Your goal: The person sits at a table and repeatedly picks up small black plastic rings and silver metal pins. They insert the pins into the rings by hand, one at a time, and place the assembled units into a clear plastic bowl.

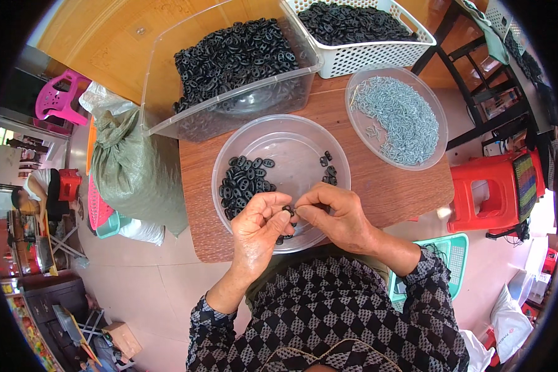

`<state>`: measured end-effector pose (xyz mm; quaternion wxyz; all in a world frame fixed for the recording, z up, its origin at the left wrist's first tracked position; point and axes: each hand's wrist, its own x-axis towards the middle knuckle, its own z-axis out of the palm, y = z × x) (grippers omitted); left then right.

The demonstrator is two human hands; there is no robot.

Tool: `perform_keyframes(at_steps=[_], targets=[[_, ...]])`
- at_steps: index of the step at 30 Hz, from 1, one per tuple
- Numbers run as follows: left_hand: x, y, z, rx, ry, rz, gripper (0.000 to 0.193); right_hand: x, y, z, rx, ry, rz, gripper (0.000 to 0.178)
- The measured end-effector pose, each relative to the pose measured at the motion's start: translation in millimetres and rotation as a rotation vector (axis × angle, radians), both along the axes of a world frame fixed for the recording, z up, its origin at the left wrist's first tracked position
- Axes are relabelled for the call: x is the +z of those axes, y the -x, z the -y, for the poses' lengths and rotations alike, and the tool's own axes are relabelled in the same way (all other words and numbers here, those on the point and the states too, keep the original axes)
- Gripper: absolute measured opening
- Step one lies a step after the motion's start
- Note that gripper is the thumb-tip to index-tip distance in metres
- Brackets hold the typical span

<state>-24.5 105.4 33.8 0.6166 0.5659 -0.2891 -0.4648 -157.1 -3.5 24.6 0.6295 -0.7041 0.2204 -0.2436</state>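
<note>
Over the near side of a round clear tub (345, 146), my two hands meet fingertip to fingertip. My left hand (258, 226) pinches a small black oval piece (287, 209) between thumb and fingers. Pressed against that piece, my right hand (335, 214) has thumb and forefinger closed; whatever lies between them is too small to make out. At the tub's left lies a heap of black two-holed oval pieces (243, 180). A few black pieces (329, 170) sit along its right wall, and some more lie below my fingers.
Behind the tub stands a clear bin (229, 96) of black pieces, beside a white basket (372, 57) of more. A round tray (441, 139) holds small silvery screw-like pins. All rest on a wooden table (390, 192). A sack (139, 155) stands left, red stools (487, 195) right, a green basket (457, 263) below.
</note>
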Motion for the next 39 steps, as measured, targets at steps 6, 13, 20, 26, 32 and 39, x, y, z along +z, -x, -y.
perform_keyframes(at_steps=[6, 13, 20, 26, 32, 39], targets=[[1, 1, -2, -0.004, 0.002, 0.082, 0.022, -1, 0, 0, 0.034, 0.028, -0.03, 0.008], [3, 1, -2, -0.013, -0.001, 0.096, 0.023, 2, -1, -2, 0.009, -0.042, 0.0, 0.008], [6, 4, -1, 0.021, -0.016, 0.087, 0.021, 1, -2, -3, 0.002, -0.041, -0.004, 0.006], [3, 6, -1, 0.011, -0.026, 0.226, 0.022, 0, -3, -5, -0.024, 0.026, 0.007, 0.004], [-12, 7, -5, 0.017, 0.032, 0.465, 0.023, -12, -5, -5, -0.007, 0.299, 0.089, 0.004], [-12, 10, -4, 0.032, 0.065, 0.516, 0.023, -18, -9, -6, 0.003, 0.435, 0.167, 0.005]])
